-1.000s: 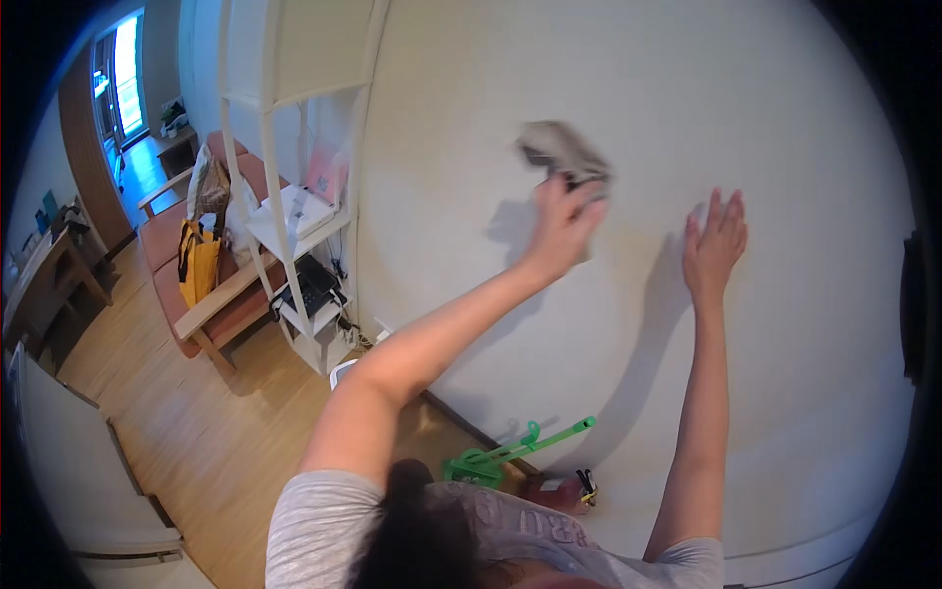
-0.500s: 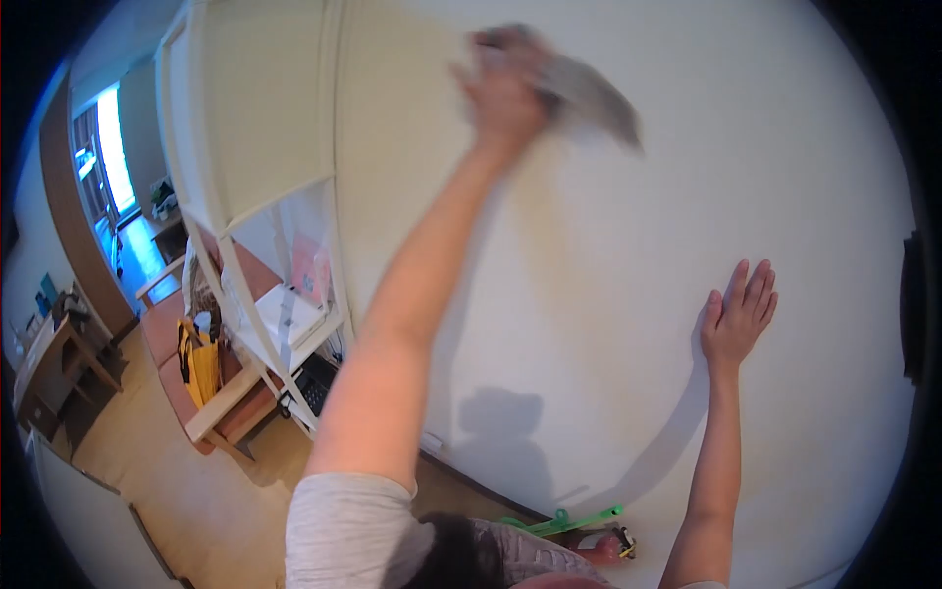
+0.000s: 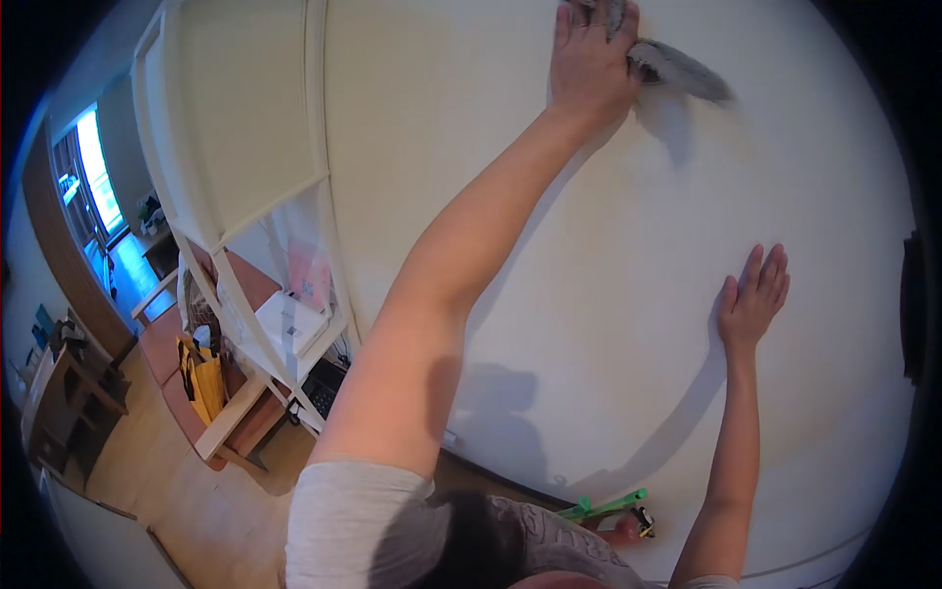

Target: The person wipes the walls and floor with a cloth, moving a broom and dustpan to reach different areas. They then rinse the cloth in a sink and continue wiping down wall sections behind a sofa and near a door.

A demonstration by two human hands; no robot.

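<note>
High on the white wall [image 3: 608,294], my left hand [image 3: 594,71] presses a grey cloth [image 3: 685,73] against the surface. Part of the cloth shows between its fingers, and a loose end sticks out to the right. The very top of that hand meets the frame's upper edge. Lower and to the right, my right hand [image 3: 754,302] rests on the wall with fingers stretched out, holding nothing.
Left of the wall area stands a white shelf unit [image 3: 224,236] with papers and a keyboard-like black item. Behind it are a wooden-armed sofa [image 3: 231,422] and a yellow bag [image 3: 203,383]. Green tubing [image 3: 618,504] lies at the wall's foot, near my body.
My left hand has swept right and slightly up across the wall with the grey cloth. My right hand appears a little further right and up, still flat.
</note>
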